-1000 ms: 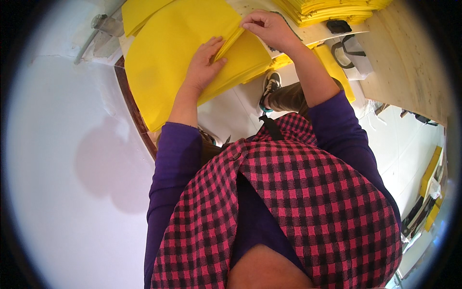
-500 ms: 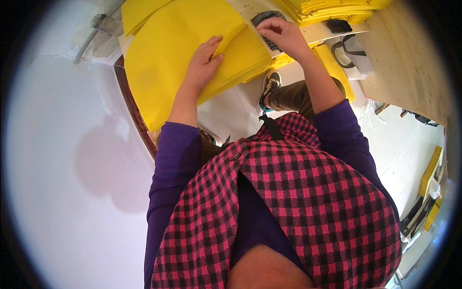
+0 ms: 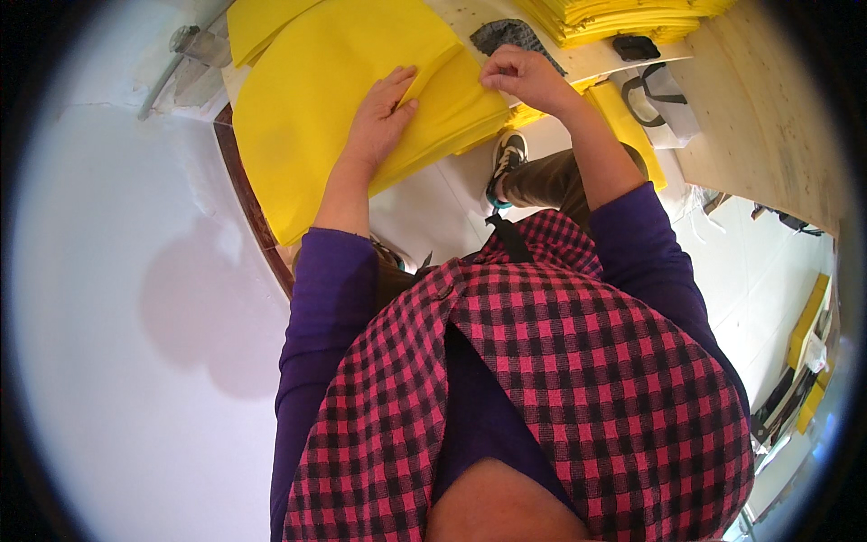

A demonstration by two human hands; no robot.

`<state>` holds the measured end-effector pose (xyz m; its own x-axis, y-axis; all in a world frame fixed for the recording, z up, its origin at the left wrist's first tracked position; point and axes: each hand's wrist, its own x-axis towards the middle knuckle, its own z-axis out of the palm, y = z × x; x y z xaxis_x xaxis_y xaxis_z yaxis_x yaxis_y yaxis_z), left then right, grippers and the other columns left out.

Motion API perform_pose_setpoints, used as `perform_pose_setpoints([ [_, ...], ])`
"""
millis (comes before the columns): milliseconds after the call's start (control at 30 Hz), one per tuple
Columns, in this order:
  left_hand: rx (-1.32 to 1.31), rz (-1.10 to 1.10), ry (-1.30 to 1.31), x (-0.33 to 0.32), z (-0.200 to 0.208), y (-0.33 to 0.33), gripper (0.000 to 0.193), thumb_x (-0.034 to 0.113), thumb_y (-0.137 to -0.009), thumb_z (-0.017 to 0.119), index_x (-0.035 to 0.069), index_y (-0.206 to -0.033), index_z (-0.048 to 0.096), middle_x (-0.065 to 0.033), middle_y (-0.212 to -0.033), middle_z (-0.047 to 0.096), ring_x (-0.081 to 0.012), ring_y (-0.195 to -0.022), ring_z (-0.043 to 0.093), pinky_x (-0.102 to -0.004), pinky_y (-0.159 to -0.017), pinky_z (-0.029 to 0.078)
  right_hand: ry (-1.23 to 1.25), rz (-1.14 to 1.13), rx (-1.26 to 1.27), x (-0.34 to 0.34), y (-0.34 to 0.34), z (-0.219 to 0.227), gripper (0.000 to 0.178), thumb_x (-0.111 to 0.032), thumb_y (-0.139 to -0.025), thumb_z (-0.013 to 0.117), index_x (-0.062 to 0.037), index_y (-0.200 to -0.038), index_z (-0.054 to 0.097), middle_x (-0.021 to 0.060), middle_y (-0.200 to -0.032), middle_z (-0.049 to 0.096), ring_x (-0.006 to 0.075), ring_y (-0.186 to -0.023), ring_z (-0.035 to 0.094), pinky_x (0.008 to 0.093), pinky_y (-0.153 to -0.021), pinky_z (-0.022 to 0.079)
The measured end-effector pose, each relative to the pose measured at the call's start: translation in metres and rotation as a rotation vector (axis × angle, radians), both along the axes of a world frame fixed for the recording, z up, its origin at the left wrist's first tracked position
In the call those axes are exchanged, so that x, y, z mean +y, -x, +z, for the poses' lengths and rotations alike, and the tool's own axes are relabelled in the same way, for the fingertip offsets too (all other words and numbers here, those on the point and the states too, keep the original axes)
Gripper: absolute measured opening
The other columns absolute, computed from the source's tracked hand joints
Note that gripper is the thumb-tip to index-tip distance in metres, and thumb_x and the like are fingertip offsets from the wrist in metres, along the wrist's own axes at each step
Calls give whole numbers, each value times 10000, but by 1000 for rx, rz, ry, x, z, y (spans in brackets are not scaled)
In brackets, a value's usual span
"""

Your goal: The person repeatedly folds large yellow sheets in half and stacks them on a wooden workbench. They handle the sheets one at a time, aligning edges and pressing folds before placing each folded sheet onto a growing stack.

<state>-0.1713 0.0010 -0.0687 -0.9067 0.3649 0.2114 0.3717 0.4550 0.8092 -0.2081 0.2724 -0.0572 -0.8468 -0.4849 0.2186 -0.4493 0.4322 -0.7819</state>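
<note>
A large yellow fabric sheet [image 3: 316,117] lies on top of a yellow stack at the upper left. My left hand [image 3: 384,117] rests flat on it, fingers stretched out and thumb apart. At the sheet's right edge, my right hand [image 3: 519,77] is closed in a pinch, its thumb and fingertips on the yellow fabric. What lies right between the fingertips is partly hidden. Just beyond the right hand, a dark grey textured cloth [image 3: 506,36] lies on the wooden tabletop [image 3: 587,63].
A tall pile of folded yellow fabric [image 3: 623,20] stands at the upper right, with a small black object [image 3: 635,48] beside it. A white bag with dark handles [image 3: 675,117] leans by a wooden panel [image 3: 768,108]. A white wall [image 3: 108,271] borders my left side.
My right hand has moved slightly left and down, from over the grey cloth to the yellow sheet's edge. The edge there has shifted a little. My left hand has stayed put.
</note>
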Motion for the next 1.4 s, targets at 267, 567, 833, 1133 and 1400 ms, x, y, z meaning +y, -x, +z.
perform_pose_setpoints([
  [267,-5,9,-17,0,0,-1,405,153,-871,549,41,-1259,523,-90,-1370,470,-258,-1317,368,-388,-1123,206,5,6,-27,-5,3,9,163,-178,-829,648,-22,-878,643,55,-815,564,170,-756,567,284,-690,457],
  [567,3,-1,-41,0,-4,1,405,161,-875,547,33,-1259,520,-99,-1364,475,-266,-1315,369,-387,-1121,208,-3,-12,-21,-8,3,12,100,-127,-866,625,-29,-884,616,1,-833,525,106,-765,512,237,-687,428],
  [833,-16,2,-54,0,-2,0,405,167,-877,546,24,-1255,521,-103,-1365,473,-270,-1313,370,-389,-1120,208,32,-49,5,-10,1,7,107,-137,-860,627,-38,-898,626,14,-844,547,118,-771,523,241,-702,435],
  [1133,-30,7,-70,1,0,-1,406,177,-881,545,27,-1257,522,-103,-1364,476,-270,-1313,372,-394,-1120,204,207,-87,-221,-16,-5,11,168,-187,-873,620,-29,-929,639,37,-824,632,106,-719,590,249,-688,482],
  [1400,-34,9,-88,1,-3,0,403,180,-881,550,24,-1251,528,-112,-1359,479,-278,-1311,374,-389,-1115,213,355,-138,-387,-22,-14,10,191,-183,-905,594,-4,-965,629,24,-873,634,101,-789,616,224,-733,503],
])
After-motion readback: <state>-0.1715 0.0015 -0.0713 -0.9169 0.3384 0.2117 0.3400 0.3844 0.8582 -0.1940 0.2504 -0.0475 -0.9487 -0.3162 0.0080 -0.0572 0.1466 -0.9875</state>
